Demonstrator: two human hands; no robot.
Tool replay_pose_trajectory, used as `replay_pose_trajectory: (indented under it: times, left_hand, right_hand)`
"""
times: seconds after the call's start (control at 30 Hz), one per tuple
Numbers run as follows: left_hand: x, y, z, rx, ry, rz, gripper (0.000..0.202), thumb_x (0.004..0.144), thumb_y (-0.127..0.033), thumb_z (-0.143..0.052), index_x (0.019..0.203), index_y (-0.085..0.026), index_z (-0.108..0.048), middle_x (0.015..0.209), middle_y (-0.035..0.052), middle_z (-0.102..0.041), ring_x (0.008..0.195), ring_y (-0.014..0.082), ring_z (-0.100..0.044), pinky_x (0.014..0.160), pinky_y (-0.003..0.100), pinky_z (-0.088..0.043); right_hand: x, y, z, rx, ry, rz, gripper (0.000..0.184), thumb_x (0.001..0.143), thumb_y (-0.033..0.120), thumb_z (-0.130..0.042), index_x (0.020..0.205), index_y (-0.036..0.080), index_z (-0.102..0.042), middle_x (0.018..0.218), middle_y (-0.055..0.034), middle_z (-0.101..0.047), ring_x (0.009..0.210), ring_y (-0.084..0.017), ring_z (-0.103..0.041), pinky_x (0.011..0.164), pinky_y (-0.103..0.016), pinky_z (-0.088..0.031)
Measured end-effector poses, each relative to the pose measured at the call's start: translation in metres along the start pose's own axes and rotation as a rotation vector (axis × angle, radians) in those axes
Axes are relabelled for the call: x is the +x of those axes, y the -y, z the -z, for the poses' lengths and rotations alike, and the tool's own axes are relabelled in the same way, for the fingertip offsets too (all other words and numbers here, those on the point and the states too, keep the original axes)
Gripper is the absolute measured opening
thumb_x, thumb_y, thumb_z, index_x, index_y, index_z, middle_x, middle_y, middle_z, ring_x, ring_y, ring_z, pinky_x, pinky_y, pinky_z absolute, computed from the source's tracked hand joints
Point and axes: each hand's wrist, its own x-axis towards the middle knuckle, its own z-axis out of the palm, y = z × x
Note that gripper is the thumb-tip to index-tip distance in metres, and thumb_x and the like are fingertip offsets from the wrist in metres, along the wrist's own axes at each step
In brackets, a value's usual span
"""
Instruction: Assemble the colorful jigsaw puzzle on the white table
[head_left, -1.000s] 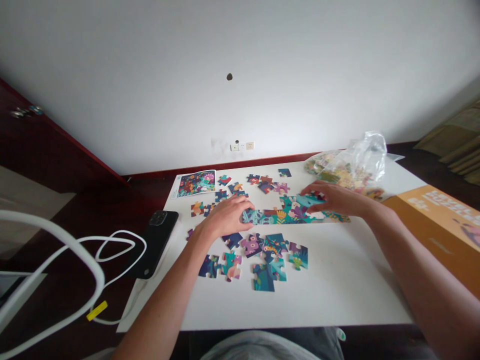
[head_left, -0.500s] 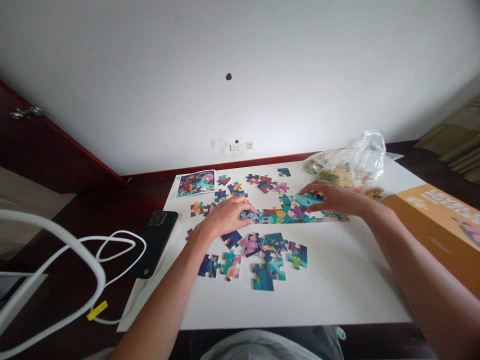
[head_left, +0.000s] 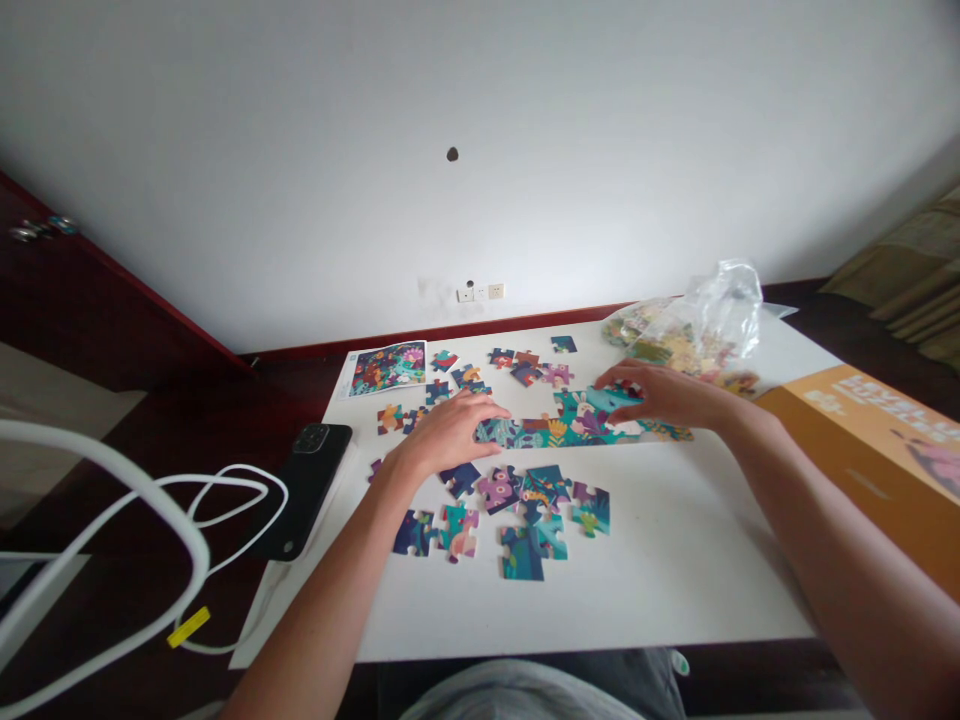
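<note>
A joined strip of jigsaw puzzle (head_left: pixel 556 431) lies on the white table, with a rabbit and plants printed on it. My left hand (head_left: pixel 450 430) is at the strip's left end, thumb and fingers apart. Over the strip's right part is my right hand (head_left: pixel 651 392), its fingers spread with the thumb apart and the tips at the pieces. Loose puzzle pieces surround the strip: a dark blue and teal piece (head_left: pixel 522 553) nearer to me, a purple piece (head_left: pixel 499 488) just below the strip, and several more behind it. Some pieces are hidden beneath or behind my left hand.
A printed picture sheet (head_left: pixel 388 370) lies at the table's back left. Toward the back right is a clear plastic bag (head_left: pixel 694 335) of pieces, with an orange box (head_left: pixel 862 440) at the right. A black phone (head_left: pixel 319 490) and a white cable (head_left: pixel 196 530) are on the left.
The whole view has shifted slightly. My left thumb and fingers look a little farther apart at the strip's end; my right hand keeps nearly the same pose. The pieces lie as before.
</note>
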Motion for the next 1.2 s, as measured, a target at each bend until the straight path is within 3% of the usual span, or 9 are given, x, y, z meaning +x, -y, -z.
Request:
replay_pose_trajectory:
  times: [0.3,0.47,0.6,0.93,1.2]
  left_hand:
    - [0.0015,-0.0004,-0.0027,-0.041,-0.034,-0.045,0.038,0.089,-0.038,-0.08,0.123,-0.028,-0.067,0.131,0.0018,-0.069,0.132,0.026,-0.058,0.12,0.043,-0.036]
    - [0.0031,-0.0009,-0.0045,-0.054,-0.05,-0.044,0.028,0.088,-0.036,-0.081,0.112,-0.026,-0.069,0.121,0.0017,-0.072,0.12,0.0257,-0.063,0.109,0.041,-0.045]
    - [0.0038,-0.0017,-0.0024,-0.06,-0.054,-0.076,0.019,0.089,-0.036,-0.081,0.098,-0.024,-0.07,0.112,0.0012,-0.073,0.109,0.0234,-0.067,0.108,0.039,-0.044]
    - [0.0029,0.0003,-0.0018,-0.051,-0.084,-0.071,0.018,0.087,-0.035,-0.082,0.095,-0.023,-0.072,0.112,0.0006,-0.074,0.108,0.0236,-0.068,0.111,0.043,-0.042]
    - [0.0038,0.0022,-0.0043,-0.063,-0.098,-0.06,0.004,0.093,-0.026,-0.075,0.096,-0.024,-0.074,0.113,0.0002,-0.074,0.112,0.0243,-0.067,0.108,0.042,-0.047]
  right_hand:
    - [0.0003,0.0001,-0.0002,0.003,0.015,-0.006,0.063,0.075,0.068,-0.069,0.122,0.027,-0.072,0.125,-0.0128,-0.07,0.111,-0.036,-0.066,0.098,-0.049,-0.052]
    - [0.0001,0.0013,0.0005,0.0,0.015,-0.001,0.061,0.076,0.068,-0.069,0.123,0.028,-0.073,0.126,-0.0117,-0.07,0.111,-0.036,-0.066,0.097,-0.049,-0.052]
    - [0.0,0.0008,0.0002,-0.006,0.013,0.004,0.061,0.076,0.068,-0.069,0.123,0.029,-0.073,0.125,-0.0115,-0.07,0.111,-0.036,-0.066,0.096,-0.048,-0.052]
    - [0.0005,-0.0014,-0.0005,-0.013,0.011,0.009,0.062,0.077,0.068,-0.069,0.122,0.025,-0.072,0.123,-0.0123,-0.071,0.109,-0.035,-0.067,0.095,-0.046,-0.052]
    - [0.0003,-0.0019,-0.0016,-0.003,0.002,-0.001,0.062,0.076,0.065,-0.07,0.122,0.025,-0.072,0.124,-0.0121,-0.07,0.108,-0.034,-0.067,0.094,-0.046,-0.052]
